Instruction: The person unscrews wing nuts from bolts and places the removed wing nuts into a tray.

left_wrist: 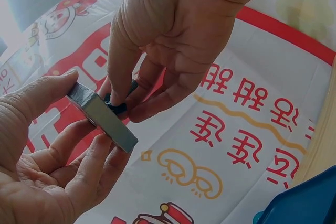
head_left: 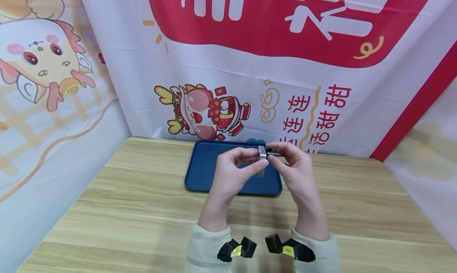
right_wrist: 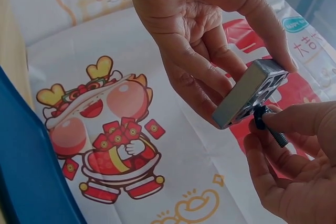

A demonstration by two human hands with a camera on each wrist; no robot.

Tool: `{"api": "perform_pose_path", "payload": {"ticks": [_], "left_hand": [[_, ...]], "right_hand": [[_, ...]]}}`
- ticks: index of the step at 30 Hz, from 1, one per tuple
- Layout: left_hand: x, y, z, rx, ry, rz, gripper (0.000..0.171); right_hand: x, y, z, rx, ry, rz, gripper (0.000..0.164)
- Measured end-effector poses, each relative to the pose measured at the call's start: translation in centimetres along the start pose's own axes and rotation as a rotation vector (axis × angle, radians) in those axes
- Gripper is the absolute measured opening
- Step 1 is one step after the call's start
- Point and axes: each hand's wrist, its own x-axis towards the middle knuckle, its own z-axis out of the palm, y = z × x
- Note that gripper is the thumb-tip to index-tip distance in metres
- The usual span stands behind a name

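My left hand (head_left: 232, 170) grips a rectangular silver metal block (right_wrist: 245, 90) between thumb and fingers, above the blue tray. In the right wrist view, one face of the block shows several recesses or holes; the left wrist view shows its smooth side. My right hand (head_left: 298, 170) pinches a small dark bolt-like piece (right_wrist: 276, 137) with a threaded shank and a wider black part at one end. That wider end is against or very close to the recessed face of the block; whether it sits inside a hole cannot be seen.
Beneath the hands, a dark blue tray (head_left: 201, 168) lies at the back of the wooden table (head_left: 143, 209). Behind it hangs a white printed cloth (head_left: 135, 86) with red patterns, and another printed cloth (head_left: 43, 126) covers the left side.
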Motion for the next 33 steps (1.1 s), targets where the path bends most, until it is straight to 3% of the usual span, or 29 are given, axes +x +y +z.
{"api": "perform_pose_path", "payload": {"ticks": [8,18,26,33], "left_hand": [[-0.04,0.05,-0.04,0.002,-0.001,-0.006,0.03],[-0.04,0.11,0.06,0.027,0.002,-0.015,0.03],[0.03,-0.08,0.15,0.027,-0.004,-0.008,0.03],[0.04,-0.09,0.14,0.025,-0.007,-0.008,0.03]], "right_hand": [[-0.06,-0.16,0.06,0.009,0.015,0.001,0.022],[0.12,-0.72,0.19,0.12,0.232,0.239,0.023],[0.22,-0.71,0.55,0.14,0.188,0.318,0.023],[0.17,-0.76,0.88,0.202,0.176,0.307,0.022]]}}
